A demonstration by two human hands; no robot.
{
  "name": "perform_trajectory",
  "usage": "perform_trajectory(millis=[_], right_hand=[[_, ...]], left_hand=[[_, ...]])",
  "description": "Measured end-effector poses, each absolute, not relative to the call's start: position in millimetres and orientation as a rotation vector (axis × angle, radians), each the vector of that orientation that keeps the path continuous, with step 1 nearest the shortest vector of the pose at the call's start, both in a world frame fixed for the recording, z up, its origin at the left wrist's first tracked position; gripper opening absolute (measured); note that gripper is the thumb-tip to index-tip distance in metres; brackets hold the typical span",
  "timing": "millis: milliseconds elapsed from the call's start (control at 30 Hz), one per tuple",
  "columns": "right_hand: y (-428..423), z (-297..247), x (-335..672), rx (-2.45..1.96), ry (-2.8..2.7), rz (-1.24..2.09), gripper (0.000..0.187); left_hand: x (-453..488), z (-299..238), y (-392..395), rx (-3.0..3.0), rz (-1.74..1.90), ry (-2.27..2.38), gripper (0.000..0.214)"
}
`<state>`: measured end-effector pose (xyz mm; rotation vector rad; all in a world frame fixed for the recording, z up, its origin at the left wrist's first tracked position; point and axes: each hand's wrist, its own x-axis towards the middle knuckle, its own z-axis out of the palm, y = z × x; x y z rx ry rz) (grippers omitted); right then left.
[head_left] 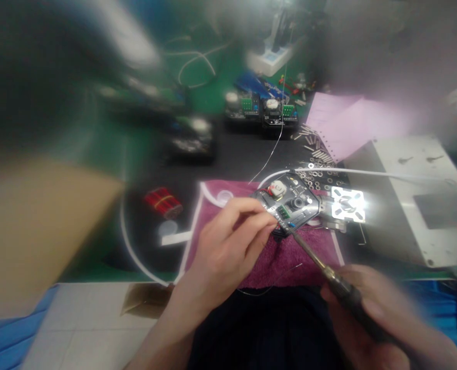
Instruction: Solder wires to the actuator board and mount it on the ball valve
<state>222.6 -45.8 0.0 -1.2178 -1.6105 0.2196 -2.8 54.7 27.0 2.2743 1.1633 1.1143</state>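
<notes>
A black circuit board with a round white part, a green connector and a dark round component rests on a purple towel. My left hand is closed in a pinch at the board's near left edge. A bit of red shows beside its fingertips, but what they grip is hidden. In my right hand, partly blurred, is a soldering iron, held by its dark handle. The iron's tip meets the board's near edge, close to my left fingertips and a small blue part.
Brightly lit metal plate adjoins the board's right side. Red bundle lies left of the towel. Beyond are similar board assemblies, loose washers and pins, and pink papers. A thin wire hangs above; a white cable crosses rightward.
</notes>
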Motion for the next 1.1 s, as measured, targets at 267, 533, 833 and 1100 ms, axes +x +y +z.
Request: perform_trajectory(millis=[267, 533, 833, 1100], right_hand=[[-42.9, -4.8, 201.1, -1.302, -1.47, 0.036, 0.044], [-40.7, -6.0, 210.8, -1.309, -1.58, 0.052, 0.043], [-41.0, -4.5, 214.1, -1.318, -1.606, 0.1, 0.045], [-39.8, -7.0, 209.4, -1.281, -1.526, 0.089, 0.043]], left_hand=[[-2.4, 26.4, 56.5, 2.271, 1.105, 1.163, 0.017], [-4.0, 26.9, 56.5, 2.291, 1.088, 1.165, 0.017], [-4.9, 24.2, 55.6, 2.311, 1.078, 1.176, 0.018], [-5.4, 22.8, 55.4, 2.316, 1.08, 1.182, 0.017]])
